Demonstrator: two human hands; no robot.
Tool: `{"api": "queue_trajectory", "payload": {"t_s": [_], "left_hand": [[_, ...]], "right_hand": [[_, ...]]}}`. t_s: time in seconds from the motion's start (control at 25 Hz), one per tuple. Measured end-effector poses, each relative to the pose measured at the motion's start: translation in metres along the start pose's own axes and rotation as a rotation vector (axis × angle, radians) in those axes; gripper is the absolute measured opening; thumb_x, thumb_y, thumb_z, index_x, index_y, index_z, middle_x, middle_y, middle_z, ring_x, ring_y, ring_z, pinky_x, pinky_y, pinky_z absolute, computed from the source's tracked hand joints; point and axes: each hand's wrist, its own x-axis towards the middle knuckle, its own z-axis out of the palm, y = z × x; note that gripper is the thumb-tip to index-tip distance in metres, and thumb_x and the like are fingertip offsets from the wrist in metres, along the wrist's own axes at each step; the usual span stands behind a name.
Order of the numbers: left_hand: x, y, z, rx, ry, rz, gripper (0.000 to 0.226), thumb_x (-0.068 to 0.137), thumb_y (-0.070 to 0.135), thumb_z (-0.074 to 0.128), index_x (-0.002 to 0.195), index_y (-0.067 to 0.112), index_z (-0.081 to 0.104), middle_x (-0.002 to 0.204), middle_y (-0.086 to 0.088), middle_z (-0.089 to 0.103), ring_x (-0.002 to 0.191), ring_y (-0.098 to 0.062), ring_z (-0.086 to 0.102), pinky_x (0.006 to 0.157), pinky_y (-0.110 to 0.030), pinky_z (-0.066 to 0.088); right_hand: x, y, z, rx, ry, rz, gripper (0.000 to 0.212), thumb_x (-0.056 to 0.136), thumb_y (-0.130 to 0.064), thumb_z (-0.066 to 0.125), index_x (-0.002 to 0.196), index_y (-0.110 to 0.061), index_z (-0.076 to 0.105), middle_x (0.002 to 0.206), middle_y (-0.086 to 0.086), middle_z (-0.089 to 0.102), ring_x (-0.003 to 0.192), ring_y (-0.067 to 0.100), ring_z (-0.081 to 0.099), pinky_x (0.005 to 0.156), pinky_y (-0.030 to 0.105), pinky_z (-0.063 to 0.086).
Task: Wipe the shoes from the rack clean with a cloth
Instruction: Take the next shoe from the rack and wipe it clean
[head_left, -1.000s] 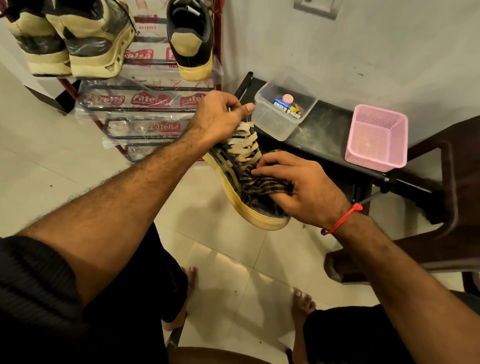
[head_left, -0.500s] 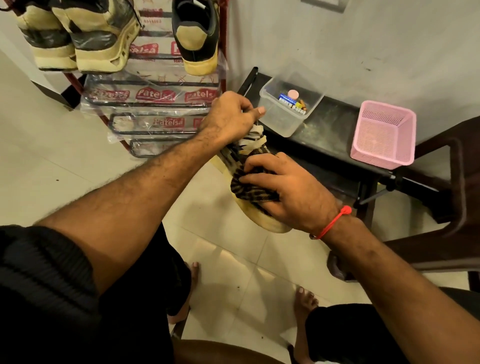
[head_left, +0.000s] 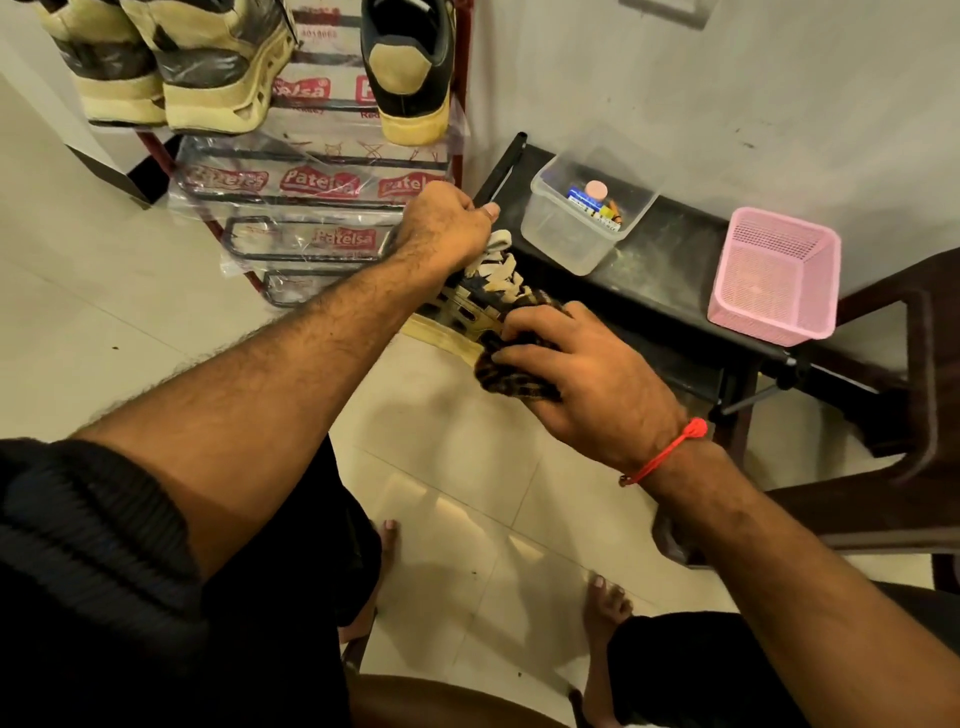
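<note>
1. The shoe (head_left: 480, 301) you were cleaning was held up off the floor (head_left: 457, 467), between the rack (head_left: 317, 208) and the black bench (head_left: 670, 270); its cream laces (head_left: 501, 275) faced up and a strip of its pale sole (head_left: 441, 338) showed below.
2. Your left hand (head_left: 447, 228) gripped the shoe at its collar end, fingers curled tight and closed together over the top of it; the thumb tip pointed towards the bench.
3. Your right hand (head_left: 582, 374) pressed a dark striped cloth (head_left: 514, 374) against the shoe's side and front; the fingers were bent and clamped on the bunched cloth, which hid most of the toe.
4. A red thread (head_left: 670, 452) circled your right wrist.
5. On the rack's top shelf three more shoes stood heel-out: a cream and dark pair (head_left: 171, 67) at the left and a single black one with a tan heel patch (head_left: 410, 73) at the right; the lower shelves carried clear plastic printed with a red logo.
6. On the bench sat a clear plastic tub (head_left: 576, 234) with small items inside, too small to name; a pink mesh basket (head_left: 774, 275) stood well apart to its right.
7. A dark brown chair (head_left: 914, 364) stood at the far right; your bare feet rested on the pale tiles below.
</note>
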Motion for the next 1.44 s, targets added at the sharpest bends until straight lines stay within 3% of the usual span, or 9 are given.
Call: {"api": "queue_trajectory", "payload": {"t_s": [0.2, 0.32, 0.4, 0.56, 0.68, 0.88, 1.08, 1.2, 1.44], "left_hand": [[0.002, 0.003, -0.001, -0.131, -0.059, -0.068, 0.024, 0.099, 0.035, 0.064, 0.096, 0.012, 0.070, 0.097, -0.001, 0.070, 0.094, -0.017, 0.067, 0.078, -0.033, 0.057], [0.004, 0.002, -0.006, -0.149, -0.026, -0.065, 0.023, 0.100, 0.035, 0.064, 0.096, 0.013, 0.070, 0.093, 0.000, 0.069, 0.090, -0.015, 0.066, 0.076, -0.031, 0.055], [0.005, 0.000, -0.006, -0.166, -0.006, -0.064, 0.023, 0.099, 0.035, 0.064, 0.100, 0.013, 0.071, 0.095, 0.000, 0.070, 0.091, -0.015, 0.067, 0.082, -0.035, 0.058], [-0.004, 0.004, 0.007, -0.154, -0.076, -0.066, 0.025, 0.100, 0.035, 0.064, 0.100, 0.011, 0.071, 0.099, -0.001, 0.069, 0.091, -0.013, 0.064, 0.064, -0.024, 0.047], [-0.003, 0.008, 0.002, -0.221, -0.066, -0.082, 0.021, 0.101, 0.034, 0.062, 0.096, 0.015, 0.069, 0.095, 0.000, 0.069, 0.088, -0.012, 0.064, 0.069, -0.025, 0.051], [-0.001, 0.005, -0.002, -0.193, -0.072, -0.061, 0.025, 0.100, 0.034, 0.064, 0.080, 0.019, 0.065, 0.087, 0.003, 0.068, 0.081, -0.010, 0.063, 0.063, -0.025, 0.047], [0.005, -0.001, -0.012, -0.136, -0.029, -0.057, 0.023, 0.098, 0.035, 0.066, 0.085, 0.016, 0.068, 0.092, 0.002, 0.068, 0.093, -0.015, 0.066, 0.081, -0.032, 0.056], [0.003, 0.000, -0.008, -0.125, -0.050, -0.073, 0.026, 0.098, 0.035, 0.066, 0.097, 0.010, 0.071, 0.087, 0.001, 0.065, 0.088, -0.015, 0.065, 0.066, -0.028, 0.050], [0.000, 0.002, 0.004, -0.111, -0.112, -0.106, 0.032, 0.099, 0.036, 0.064, 0.114, 0.008, 0.070, 0.095, 0.001, 0.064, 0.079, -0.008, 0.056, 0.058, -0.025, 0.040]], "right_hand": [[-0.011, 0.025, -0.005, -0.014, 0.098, 0.022, 0.025, 0.088, -0.029, 0.059, 0.087, -0.010, 0.075, 0.108, 0.006, 0.066, 0.079, 0.026, 0.053, 0.064, 0.041, 0.051], [-0.020, 0.036, -0.011, -0.048, 0.085, 0.067, 0.029, 0.088, -0.029, 0.055, 0.082, -0.009, 0.074, 0.102, 0.006, 0.067, 0.078, 0.026, 0.054, 0.065, 0.042, 0.052], [-0.019, 0.027, -0.008, -0.031, 0.100, 0.080, 0.027, 0.088, -0.029, 0.055, 0.088, -0.009, 0.074, 0.105, 0.007, 0.066, 0.082, 0.026, 0.055, 0.067, 0.043, 0.053], [-0.003, 0.008, 0.003, -0.022, 0.126, 0.053, 0.033, 0.090, -0.035, 0.057, 0.104, -0.010, 0.073, 0.117, 0.010, 0.063, 0.089, 0.029, 0.054, 0.067, 0.038, 0.053], [-0.010, 0.032, -0.003, -0.025, 0.181, 0.075, 0.028, 0.087, -0.032, 0.065, 0.102, -0.011, 0.075, 0.116, 0.011, 0.063, 0.092, 0.032, 0.055, 0.072, 0.043, 0.054], [-0.024, 0.040, -0.003, -0.095, 0.158, 0.058, 0.029, 0.086, -0.031, 0.061, 0.103, -0.011, 0.075, 0.115, 0.013, 0.063, 0.091, 0.032, 0.055, 0.074, 0.035, 0.050], [-0.030, 0.053, -0.016, -0.063, 0.274, 0.139, 0.024, 0.085, -0.022, 0.061, 0.095, -0.006, 0.075, 0.110, 0.015, 0.065, 0.090, 0.034, 0.055, 0.074, 0.046, 0.053], [-0.017, 0.028, -0.010, -0.056, 0.197, 0.040, 0.025, 0.086, -0.023, 0.072, 0.107, -0.010, 0.075, 0.116, 0.015, 0.063, 0.095, 0.032, 0.053, 0.077, 0.036, 0.049], [-0.014, 0.018, 0.004, -0.146, 0.054, 0.050, 0.036, 0.077, -0.021, 0.084, 0.111, -0.013, 0.075, 0.119, 0.015, 0.060, 0.091, 0.035, 0.053, 0.071, 0.045, 0.054]]}}
